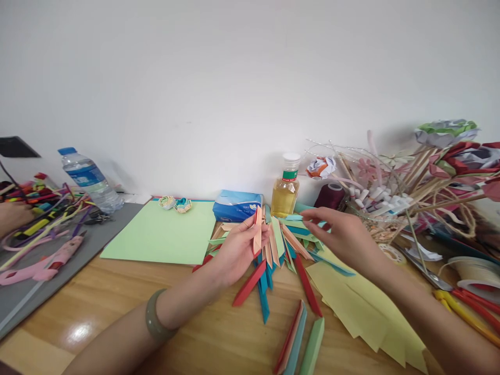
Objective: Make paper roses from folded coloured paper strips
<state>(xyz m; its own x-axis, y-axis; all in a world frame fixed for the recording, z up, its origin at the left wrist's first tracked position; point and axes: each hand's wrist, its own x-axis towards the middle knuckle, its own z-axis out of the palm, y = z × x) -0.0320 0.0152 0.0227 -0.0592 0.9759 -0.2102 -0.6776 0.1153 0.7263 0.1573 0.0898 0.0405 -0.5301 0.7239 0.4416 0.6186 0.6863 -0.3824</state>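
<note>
My left hand [239,251] is closed around folded paper strips, with a peach strip [258,230] standing upright and some red behind it. To its right, my right hand [344,234] reaches over the pile, its thumb and fingertips at a light blue strip [294,217]. Whether they grip it is hard to tell. Beneath and between both hands spreads a pile of folded strips in peach, green, red and blue. A red strip [249,283] points toward the front. Nearer to me lie a green strip [313,346] and a small group of red and blue strips [291,338].
Behind the pile stand a blue tissue pack [237,204] and a bottle of yellow liquid [285,190]. Green paper [162,232] lies left, yellow sheets [363,307] right. Further right are paper flowers [447,131] and scissors [464,307]; a water bottle [91,179] and another person's hand [15,217] are left.
</note>
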